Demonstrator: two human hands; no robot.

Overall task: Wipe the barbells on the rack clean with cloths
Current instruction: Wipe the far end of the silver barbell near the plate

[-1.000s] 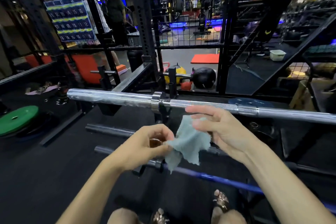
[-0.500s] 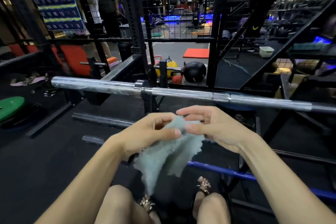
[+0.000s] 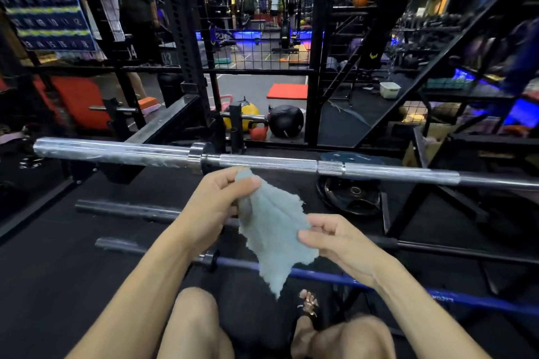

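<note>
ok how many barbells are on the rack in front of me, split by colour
silver barbell: 1
dark grey barbells: 2
blue barbell: 1
total: 4 barbells

The cloth, gripped by the left hand and right hand, touches none of them yet.

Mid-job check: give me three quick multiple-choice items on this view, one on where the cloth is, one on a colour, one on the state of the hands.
1. Where is the cloth?
A. draped over the silver barbell
B. held between both hands, below the silver barbell
C. on the floor

2. What colour is the lowest barbell?
A. blue
B. red
C. green

3. What is the left hand doing?
A. resting flat on a bar
B. hanging idle
C. gripping the cloth's top end

Answers: B, it hangs clear of the silver barbell, with the right hand pinching its edge; A, its shaft is blue; C, fingers curl round the cloth.
</note>
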